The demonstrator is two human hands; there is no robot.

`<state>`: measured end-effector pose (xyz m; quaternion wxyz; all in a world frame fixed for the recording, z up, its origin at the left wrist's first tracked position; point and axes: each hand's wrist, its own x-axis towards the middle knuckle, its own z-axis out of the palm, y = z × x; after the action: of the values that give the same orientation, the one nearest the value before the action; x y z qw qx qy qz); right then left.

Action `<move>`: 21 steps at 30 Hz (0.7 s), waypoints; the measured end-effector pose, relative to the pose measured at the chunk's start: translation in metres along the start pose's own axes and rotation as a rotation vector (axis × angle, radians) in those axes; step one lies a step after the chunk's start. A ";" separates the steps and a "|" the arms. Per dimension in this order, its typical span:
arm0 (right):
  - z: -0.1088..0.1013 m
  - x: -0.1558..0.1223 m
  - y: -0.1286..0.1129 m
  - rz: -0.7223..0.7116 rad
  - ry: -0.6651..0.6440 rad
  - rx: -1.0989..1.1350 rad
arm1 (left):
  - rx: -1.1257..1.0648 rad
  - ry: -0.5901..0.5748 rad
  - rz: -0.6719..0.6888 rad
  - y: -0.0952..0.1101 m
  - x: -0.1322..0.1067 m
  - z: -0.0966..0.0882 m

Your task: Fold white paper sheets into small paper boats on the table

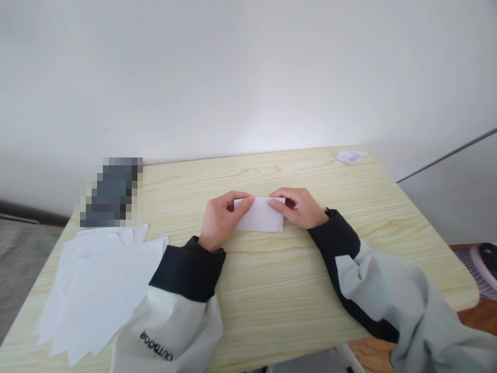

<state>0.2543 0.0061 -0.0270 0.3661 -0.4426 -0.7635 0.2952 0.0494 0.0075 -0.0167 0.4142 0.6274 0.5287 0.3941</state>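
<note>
A small folded white paper (261,215) lies on the light wooden table (279,290) near its middle. My left hand (224,217) pinches the paper's upper left corner, fingers curled over its edge. My right hand (298,207) grips the upper right corner, thumb and fingers closed on it. Both hands rest low on the table, one at each end of the paper. Both arms wear grey sleeves with black cuffs.
A loose stack of white sheets (97,290) lies on the table's left front. A blurred dark object (111,192) stands at the back left. A small folded white paper piece (350,155) sits at the back right corner. A white wall rises behind the table.
</note>
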 end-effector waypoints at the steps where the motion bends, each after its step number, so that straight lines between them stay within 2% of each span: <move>1: 0.001 0.000 -0.001 -0.036 -0.003 -0.029 | 0.007 -0.017 0.014 0.000 0.000 0.000; 5: 0.004 0.000 -0.003 -0.162 0.029 -0.115 | 0.076 -0.021 0.082 0.000 0.000 0.001; 10: 0.000 0.000 -0.001 -0.245 0.068 -0.166 | 0.175 -0.008 0.082 0.001 0.000 0.001; 15: -0.004 0.001 -0.001 -0.246 0.042 -0.188 | 0.269 -0.009 0.102 0.001 0.000 -0.001; 21: -0.013 0.000 0.003 -0.204 0.050 -0.203 | 0.279 0.002 0.112 -0.002 0.002 -0.010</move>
<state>0.2656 0.0091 -0.0219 0.3664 -0.4045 -0.8212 0.1666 0.0391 0.0109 -0.0152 0.2999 0.7070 0.5429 0.3398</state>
